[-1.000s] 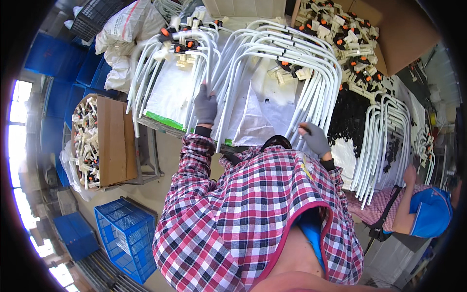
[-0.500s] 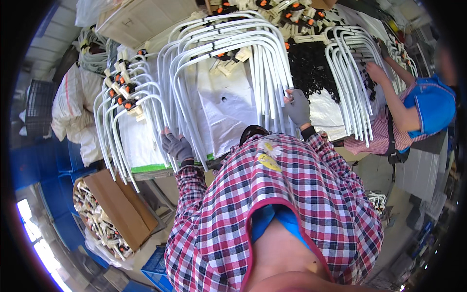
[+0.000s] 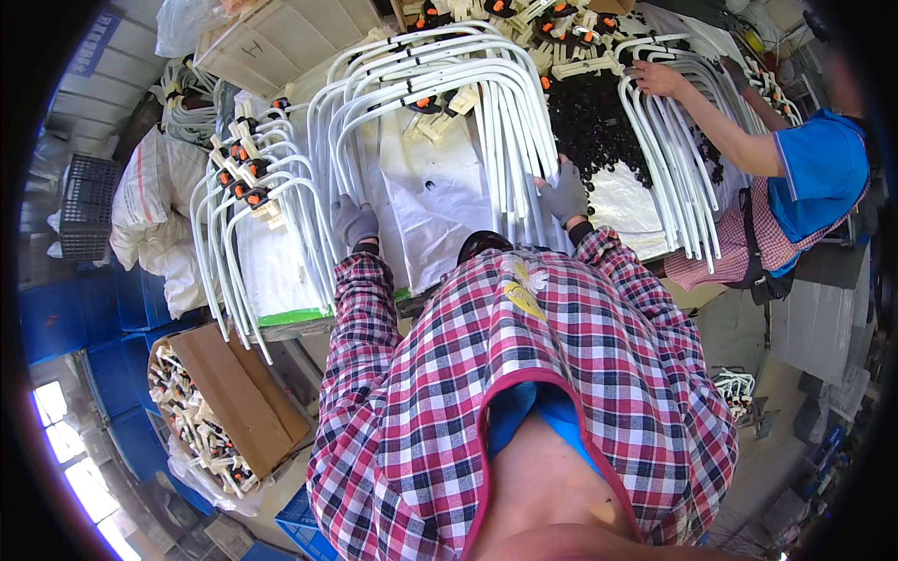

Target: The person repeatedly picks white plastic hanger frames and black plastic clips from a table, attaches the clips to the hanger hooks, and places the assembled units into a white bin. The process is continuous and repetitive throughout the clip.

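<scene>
A group of white U-shaped bent tubes (image 3: 498, 159) lies on the table in front of me, with the legs toward me. My left hand (image 3: 355, 222), in a grey glove with bare fingertips, is closed around tube legs on the group's left side. On the right side, my gloved right hand (image 3: 565, 194) grips the outer legs, fingertips curled against them. To the left of my left hand lies another set of white bent tubes (image 3: 304, 192), fitted with cream, black and orange clips (image 3: 251, 175).
Small black parts (image 3: 599, 122) are heaped right of the tubes. A co-worker (image 3: 823, 164) in blue handles more white tubes (image 3: 669, 178). A cream crate (image 3: 281, 42) stands at the back left. A cardboard box (image 3: 238, 393) of clips is below left, near white sacks (image 3: 154, 201).
My left hand has moved up and inward from the left tube set's edge to the middle group's legs. My right hand shifted slightly upward. The co-worker's hand moved to the tubes' far bend.
</scene>
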`<state>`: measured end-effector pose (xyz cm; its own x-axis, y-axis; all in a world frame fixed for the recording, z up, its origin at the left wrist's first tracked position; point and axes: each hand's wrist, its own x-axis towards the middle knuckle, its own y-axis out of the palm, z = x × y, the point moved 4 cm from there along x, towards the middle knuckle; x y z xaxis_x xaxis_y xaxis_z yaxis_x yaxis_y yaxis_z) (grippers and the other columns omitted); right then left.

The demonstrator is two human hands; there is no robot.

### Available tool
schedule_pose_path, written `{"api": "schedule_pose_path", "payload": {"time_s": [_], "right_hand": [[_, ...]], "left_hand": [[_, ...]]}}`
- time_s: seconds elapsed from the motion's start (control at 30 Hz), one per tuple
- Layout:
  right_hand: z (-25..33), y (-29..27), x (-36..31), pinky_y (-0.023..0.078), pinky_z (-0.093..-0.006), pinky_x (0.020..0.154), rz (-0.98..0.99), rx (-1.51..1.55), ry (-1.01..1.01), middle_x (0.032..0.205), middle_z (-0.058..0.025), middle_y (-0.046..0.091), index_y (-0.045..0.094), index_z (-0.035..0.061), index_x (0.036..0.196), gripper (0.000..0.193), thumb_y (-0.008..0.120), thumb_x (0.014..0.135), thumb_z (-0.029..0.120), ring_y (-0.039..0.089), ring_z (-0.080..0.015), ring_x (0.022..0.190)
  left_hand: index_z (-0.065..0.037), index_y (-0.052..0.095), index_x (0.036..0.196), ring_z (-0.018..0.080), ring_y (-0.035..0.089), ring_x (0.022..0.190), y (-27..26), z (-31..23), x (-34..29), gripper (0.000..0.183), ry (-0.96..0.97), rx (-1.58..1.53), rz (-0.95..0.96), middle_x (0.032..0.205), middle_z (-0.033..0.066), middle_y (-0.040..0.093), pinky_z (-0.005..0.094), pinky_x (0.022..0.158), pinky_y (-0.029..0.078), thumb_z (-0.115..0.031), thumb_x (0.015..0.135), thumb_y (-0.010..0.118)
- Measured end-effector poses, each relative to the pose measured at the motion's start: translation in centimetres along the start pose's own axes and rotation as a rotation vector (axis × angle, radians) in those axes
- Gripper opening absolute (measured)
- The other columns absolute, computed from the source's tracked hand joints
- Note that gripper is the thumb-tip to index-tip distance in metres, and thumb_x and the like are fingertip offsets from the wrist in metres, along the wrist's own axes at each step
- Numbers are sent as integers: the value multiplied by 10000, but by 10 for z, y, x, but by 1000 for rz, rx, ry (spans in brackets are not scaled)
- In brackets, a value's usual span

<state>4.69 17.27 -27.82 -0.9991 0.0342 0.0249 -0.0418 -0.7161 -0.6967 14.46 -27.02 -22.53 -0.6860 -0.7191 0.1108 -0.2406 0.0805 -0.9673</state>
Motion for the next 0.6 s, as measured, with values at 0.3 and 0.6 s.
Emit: {"api": "schedule_pose_path", "payload": {"time_s": [0.3, 0.6], "right_hand": [[55, -28, -23, 330, -458, 1086, -248, -79, -366, 1404, -169, 449, 470, 56, 1381, 655, 719, 836, 320, 413, -345, 1302], [103, -82, 4, 406, -356, 535, -217, 699, -237, 607, -120, 520, 665, 10, 988, 392, 489, 1029, 358, 542, -179, 553]], "left_hand": [[27, 605, 935, 177, 556, 801, -100, 24, -34, 163, -12, -658, -304, 851, 79, 621, 322, 780, 472, -60, 818, 679], [-21, 521, 1269, 61, 512, 623, -252, -49, -63, 357, 352, -1264, -298, 837, 36, 603, 189, 520, 386, -151, 959, 642]]}}
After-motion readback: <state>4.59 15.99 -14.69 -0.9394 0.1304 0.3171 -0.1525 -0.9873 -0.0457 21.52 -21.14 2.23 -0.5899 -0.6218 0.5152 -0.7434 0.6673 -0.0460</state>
